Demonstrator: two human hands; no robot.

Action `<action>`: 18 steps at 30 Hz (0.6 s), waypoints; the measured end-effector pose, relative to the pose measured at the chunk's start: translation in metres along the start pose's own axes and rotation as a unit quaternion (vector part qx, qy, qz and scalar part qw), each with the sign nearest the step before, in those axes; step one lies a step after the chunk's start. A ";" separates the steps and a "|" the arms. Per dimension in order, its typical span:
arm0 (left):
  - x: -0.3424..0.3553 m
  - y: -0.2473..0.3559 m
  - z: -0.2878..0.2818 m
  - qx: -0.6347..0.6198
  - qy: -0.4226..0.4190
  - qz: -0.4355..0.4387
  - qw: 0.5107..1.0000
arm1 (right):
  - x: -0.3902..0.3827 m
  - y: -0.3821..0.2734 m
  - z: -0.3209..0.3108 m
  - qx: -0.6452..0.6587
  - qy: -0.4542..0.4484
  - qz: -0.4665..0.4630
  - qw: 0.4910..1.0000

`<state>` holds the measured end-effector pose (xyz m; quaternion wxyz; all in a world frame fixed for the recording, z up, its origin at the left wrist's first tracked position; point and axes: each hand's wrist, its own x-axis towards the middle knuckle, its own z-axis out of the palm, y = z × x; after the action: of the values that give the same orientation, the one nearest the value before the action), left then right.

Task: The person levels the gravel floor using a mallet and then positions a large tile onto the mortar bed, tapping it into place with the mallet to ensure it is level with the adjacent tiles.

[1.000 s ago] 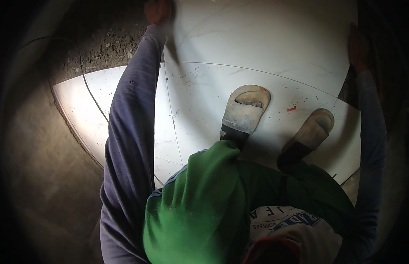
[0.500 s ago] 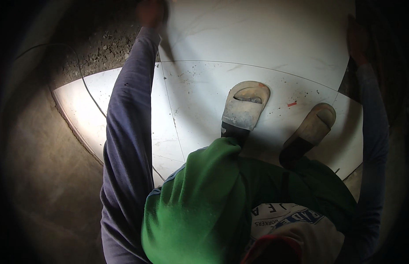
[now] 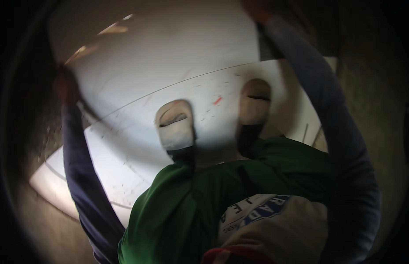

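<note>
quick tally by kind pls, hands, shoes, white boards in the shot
hands: 2, left hand and right hand, both blurred at the upper board's edges
shoes: 2, left shoe, right shoe
white boards: at least 2, upper board, lower board
total: 6

The large flat white sheet-material panel stands ahead of the person, its left edge at the left hand, its right upper edge at the right hand. Behind its lower edge, both pale worn shoes rest on the flat white floor board, which lies on the rough grey concrete floor.
</note>
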<state>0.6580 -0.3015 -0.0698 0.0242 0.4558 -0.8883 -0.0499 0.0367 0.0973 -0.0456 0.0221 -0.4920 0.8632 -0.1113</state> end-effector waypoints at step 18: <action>-0.006 0.048 -0.034 -0.361 0.028 -0.203 0.910 | 0.002 -0.087 -0.064 0.197 -0.004 0.246 0.949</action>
<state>0.6256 -0.2713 -0.0309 0.2014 0.5878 -0.6968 -0.3584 0.1000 0.0641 0.0353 0.1486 -0.2502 0.9182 -0.2688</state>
